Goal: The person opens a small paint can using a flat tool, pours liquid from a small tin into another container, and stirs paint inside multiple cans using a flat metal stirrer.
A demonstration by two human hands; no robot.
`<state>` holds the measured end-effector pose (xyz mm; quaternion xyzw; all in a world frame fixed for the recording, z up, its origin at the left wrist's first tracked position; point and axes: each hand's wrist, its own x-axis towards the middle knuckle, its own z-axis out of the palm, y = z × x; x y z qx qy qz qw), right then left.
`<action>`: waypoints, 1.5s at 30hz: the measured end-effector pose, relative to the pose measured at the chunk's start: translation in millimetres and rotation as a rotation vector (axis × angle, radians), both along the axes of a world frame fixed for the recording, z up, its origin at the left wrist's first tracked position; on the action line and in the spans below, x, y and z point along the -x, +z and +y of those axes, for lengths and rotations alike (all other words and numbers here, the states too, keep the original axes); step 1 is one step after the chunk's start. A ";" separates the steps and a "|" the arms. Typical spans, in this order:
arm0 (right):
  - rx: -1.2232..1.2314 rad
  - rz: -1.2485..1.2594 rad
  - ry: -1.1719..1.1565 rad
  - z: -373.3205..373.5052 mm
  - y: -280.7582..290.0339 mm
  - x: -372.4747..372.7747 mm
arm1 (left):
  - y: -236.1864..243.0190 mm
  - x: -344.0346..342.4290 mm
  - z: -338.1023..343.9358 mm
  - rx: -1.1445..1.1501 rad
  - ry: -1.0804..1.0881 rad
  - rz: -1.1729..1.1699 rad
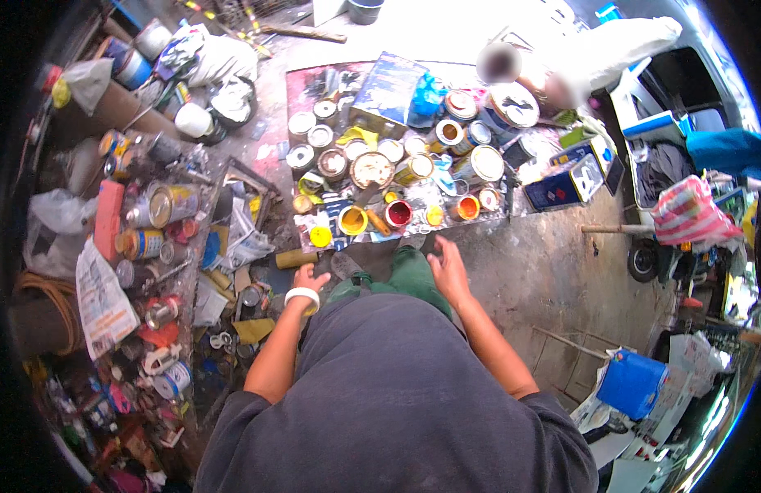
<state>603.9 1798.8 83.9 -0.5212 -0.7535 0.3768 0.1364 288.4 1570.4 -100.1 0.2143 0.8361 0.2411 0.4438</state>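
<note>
My left hand is held low in front of me, its fingers apart and nothing visible in them. Around that wrist sits a white ring, like a roll of tape. My right hand hangs in the air near the table's front edge, fingers spread and bare of any object. Ahead of both hands, along the edge, stand open cans of paint: yellow, dark red and orange. A brush-like tool with an orange handle lies between the yellow and red cans. Neither hand touches them.
A crowded board carries several paint cans, a large rectangular tin and a blue bag. Left stands a cluttered bench with a newspaper. On the right are a metal frame and a blue container.
</note>
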 end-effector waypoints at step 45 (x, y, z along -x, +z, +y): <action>-0.106 -0.841 1.436 223.8 -69.2 59.7 | 19.0 -357.1 -37.6 0.461 0.429 -0.358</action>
